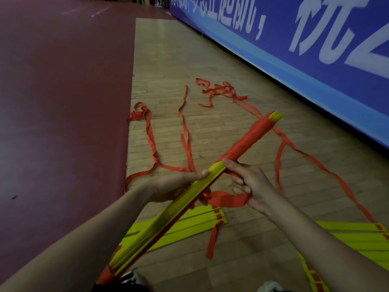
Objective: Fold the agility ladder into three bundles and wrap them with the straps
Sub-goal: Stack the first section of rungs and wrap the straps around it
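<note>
A bundle of yellow ladder rungs (168,216) slants from lower left to upper right in front of me. Its far half is wound in red strap (246,140), with yellow rung ends showing at the tip. My left hand (168,186) grips the bundle's middle from the left, thumb on top. My right hand (250,182) holds a red strap (229,199) just right of the bundle, its thumb pressing where the wrap ends. Two more stacks of yellow rungs lie on the floor, one under the bundle (193,224), one at the lower right (357,239).
Loose red straps (185,127) trail over the wooden floor (231,249) toward a tangle (219,90) further away. A dark red mat (63,102) covers the left. A blue banner (315,49) with white lettering runs along the right. Shoe tips (130,279) show at the bottom edge.
</note>
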A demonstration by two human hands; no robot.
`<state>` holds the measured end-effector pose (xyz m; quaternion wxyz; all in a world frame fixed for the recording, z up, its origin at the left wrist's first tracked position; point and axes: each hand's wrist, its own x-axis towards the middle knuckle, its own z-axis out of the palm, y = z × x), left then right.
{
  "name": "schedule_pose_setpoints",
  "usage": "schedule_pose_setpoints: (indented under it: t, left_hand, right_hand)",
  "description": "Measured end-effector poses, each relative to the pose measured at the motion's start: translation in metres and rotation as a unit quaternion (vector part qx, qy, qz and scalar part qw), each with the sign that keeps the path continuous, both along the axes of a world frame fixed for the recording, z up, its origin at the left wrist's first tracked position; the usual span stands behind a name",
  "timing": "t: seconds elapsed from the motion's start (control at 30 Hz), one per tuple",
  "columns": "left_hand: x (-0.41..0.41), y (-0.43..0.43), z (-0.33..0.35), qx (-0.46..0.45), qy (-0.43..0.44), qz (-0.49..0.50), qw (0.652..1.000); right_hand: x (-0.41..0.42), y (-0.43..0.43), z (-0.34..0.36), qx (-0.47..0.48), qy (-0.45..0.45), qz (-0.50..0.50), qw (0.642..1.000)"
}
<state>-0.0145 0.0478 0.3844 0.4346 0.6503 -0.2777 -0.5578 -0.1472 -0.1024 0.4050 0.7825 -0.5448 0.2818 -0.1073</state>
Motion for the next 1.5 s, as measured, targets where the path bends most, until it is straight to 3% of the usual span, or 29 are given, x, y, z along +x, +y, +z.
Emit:
schedule_pose_setpoints:
  t: [0.17, 0.33, 0.47, 0.73, 0.93, 1.03, 1.17, 1.23, 1.33, 1.43, 1.5]
  left_hand:
    - [0.002, 0.005, -0.008, -0.068, 0.126, -0.006, 0.99]
    - [0.006, 0.008, 0.0, -0.092, 0.117, -0.018, 0.989]
    - [0.013, 0.007, 0.008, -0.1, 0.106, 0.019, 0.989]
    - [0.017, 0.009, 0.013, -0.116, 0.133, 0.033, 0.984]
    - [0.016, 0.007, 0.013, -0.131, 0.106, 0.078, 0.983]
    - [0.013, 0.002, 0.011, -0.116, 0.065, 0.103, 0.986]
    - [0.002, -0.006, 0.012, -0.098, 0.018, 0.169, 0.981]
    - [-0.004, -0.014, 0.008, -0.084, -0.059, 0.176, 0.979]
    - [-0.014, -0.022, -0.003, -0.04, -0.31, 0.129, 0.941]
    - [-0.03, -0.026, -0.004, 0.037, -0.559, 0.081, 0.824]
    - [-0.039, -0.027, -0.003, 0.056, -0.661, 0.075, 0.744]
  right_hand:
    - [-0.002, 0.0, 0.0, 0.0, -0.034, 0.037, 0.999]
    - [-0.007, -0.012, 0.001, -0.132, -0.022, 0.118, 0.984]
    - [-0.014, -0.019, 0.0, -0.112, -0.006, 0.154, 0.982]
    - [-0.014, -0.019, -0.006, -0.203, 0.022, 0.075, 0.976]
    - [-0.012, -0.023, -0.01, -0.371, 0.005, -0.005, 0.929]
    - [-0.009, -0.021, -0.011, -0.372, 0.015, 0.002, 0.928]
    - [-0.003, -0.022, -0.014, -0.305, 0.041, 0.002, 0.951]
    - [0.001, -0.019, -0.013, -0.27, 0.053, -0.011, 0.961]
    - [0.006, -0.011, -0.017, -0.268, 0.058, -0.03, 0.961]
    - [0.008, -0.004, -0.017, -0.264, 0.057, -0.085, 0.959]
    - [0.009, -0.001, -0.016, -0.261, 0.059, -0.114, 0.957]
